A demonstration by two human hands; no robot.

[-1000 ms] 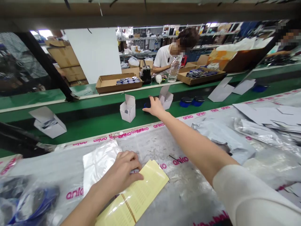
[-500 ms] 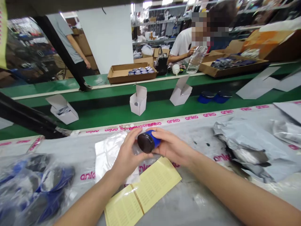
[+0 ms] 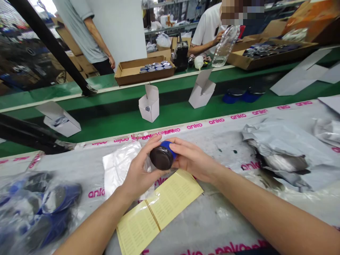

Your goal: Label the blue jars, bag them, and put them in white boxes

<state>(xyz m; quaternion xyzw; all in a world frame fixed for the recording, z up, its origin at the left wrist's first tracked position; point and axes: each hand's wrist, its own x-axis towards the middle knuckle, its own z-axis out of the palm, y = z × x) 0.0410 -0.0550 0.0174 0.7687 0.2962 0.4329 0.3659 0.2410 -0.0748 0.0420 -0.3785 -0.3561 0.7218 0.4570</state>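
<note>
A blue cylindrical item with a glossy black end (image 3: 161, 157) is tilted in the air between my hands, its dark face toward me. My right hand (image 3: 192, 159) grips its blue side, fingers on top. On the other side, my left hand (image 3: 142, 166) curves round the black end with thumb below and fingers above, and clear film shows at its palm. Beneath lie a yellow sheet of printed labels (image 3: 159, 209) and a stack of clear plastic bags (image 3: 117, 166) on the covered table.
Bagged blue items (image 3: 47, 209) lie at left, a torn grey plastic bag (image 3: 297, 152) at right. Beyond, the green belt (image 3: 114, 124) carries open white boxes (image 3: 150, 108) and two blue items (image 3: 243, 95). Cardboard trays (image 3: 145, 76), a clear bottle (image 3: 225, 46) and two people stand behind.
The view has shifted, so the belt sits higher in the frame. The item's black end now faces me more fully, and both hands remain on it.
</note>
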